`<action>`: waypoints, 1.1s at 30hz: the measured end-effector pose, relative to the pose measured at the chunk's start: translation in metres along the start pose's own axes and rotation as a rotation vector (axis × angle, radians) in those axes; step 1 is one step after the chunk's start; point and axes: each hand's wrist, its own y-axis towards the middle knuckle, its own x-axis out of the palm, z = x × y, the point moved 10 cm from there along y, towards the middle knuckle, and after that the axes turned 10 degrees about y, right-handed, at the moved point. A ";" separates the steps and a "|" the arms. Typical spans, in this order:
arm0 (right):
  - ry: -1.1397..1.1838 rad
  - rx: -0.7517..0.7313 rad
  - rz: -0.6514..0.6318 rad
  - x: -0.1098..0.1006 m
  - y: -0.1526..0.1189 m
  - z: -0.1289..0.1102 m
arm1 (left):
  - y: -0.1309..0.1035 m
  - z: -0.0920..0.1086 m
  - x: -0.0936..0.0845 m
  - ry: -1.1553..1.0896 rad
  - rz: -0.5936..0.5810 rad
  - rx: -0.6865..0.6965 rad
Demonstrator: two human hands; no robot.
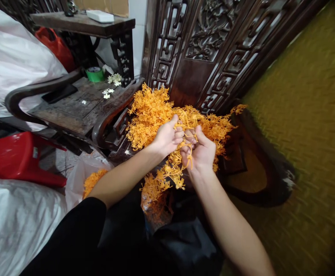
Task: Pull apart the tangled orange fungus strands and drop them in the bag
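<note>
The head view shows the left hand (170, 136) clenched on thin orange strands (189, 157) and the right hand (201, 151) pinching more beside it, over an orange pile (150, 113) before a carved chair back (192, 76); untangling seems underway, likely calling next for gentle parting.

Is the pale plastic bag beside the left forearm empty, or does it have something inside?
Not empty: orange sprigs show inside the plastic bag. How full, I cannot tell; the left forearm partly hides it.
</note>
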 end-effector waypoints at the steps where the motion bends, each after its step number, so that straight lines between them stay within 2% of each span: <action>1: 0.002 0.024 -0.018 0.001 0.001 0.000 | 0.000 0.003 0.002 0.021 -0.031 0.015; 4: -0.037 0.076 -0.063 0.004 0.003 0.000 | -0.004 0.014 0.006 0.131 -0.082 0.109; 8: -0.195 0.067 -0.092 -0.001 0.005 -0.004 | -0.006 0.021 0.007 0.242 -0.067 0.192; 10: -0.341 -0.022 -0.115 -0.002 0.006 -0.014 | -0.006 0.021 0.007 0.303 -0.051 0.209; 14: -0.628 -0.363 -0.118 0.001 -0.001 -0.047 | -0.008 0.024 0.005 0.371 0.000 0.263; 17: -0.714 -0.456 -0.127 0.004 -0.005 -0.055 | -0.013 0.029 0.006 0.364 0.030 0.328; 21: -0.704 -0.397 -0.105 -0.002 0.001 -0.048 | -0.015 0.024 0.010 0.334 0.033 0.327; 24: -0.630 -0.438 -0.047 -0.009 0.001 -0.051 | -0.016 0.018 0.015 0.388 0.028 0.335; 30: -0.505 -0.488 0.034 -0.015 -0.003 -0.060 | -0.033 0.028 0.024 0.671 0.120 0.593; 33: -0.398 -0.394 0.045 -0.017 0.000 -0.058 | -0.045 0.033 0.031 0.740 0.097 0.699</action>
